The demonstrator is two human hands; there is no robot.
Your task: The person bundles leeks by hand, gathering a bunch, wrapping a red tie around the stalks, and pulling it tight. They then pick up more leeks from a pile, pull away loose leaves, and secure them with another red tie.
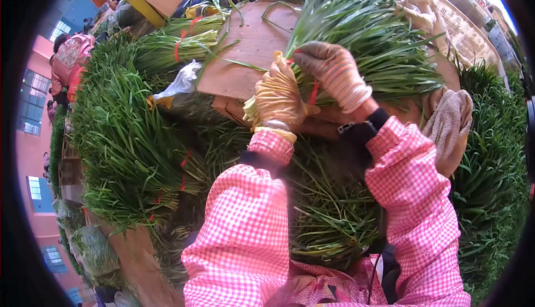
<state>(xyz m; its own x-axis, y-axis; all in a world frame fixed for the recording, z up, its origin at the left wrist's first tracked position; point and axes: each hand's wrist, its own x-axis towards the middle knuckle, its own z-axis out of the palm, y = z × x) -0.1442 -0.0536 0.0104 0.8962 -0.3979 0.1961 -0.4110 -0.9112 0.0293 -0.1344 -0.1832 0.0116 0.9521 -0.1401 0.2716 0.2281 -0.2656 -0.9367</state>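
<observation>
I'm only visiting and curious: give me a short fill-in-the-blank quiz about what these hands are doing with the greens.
1. The left hand and the right hand each wear a ____.
2. Both hands grip one bundle of greens, and a ____ band shows between them near the stalks.
3. The sleeves are checked in white and ____.
Missing words: glove; red; pink.
</observation>
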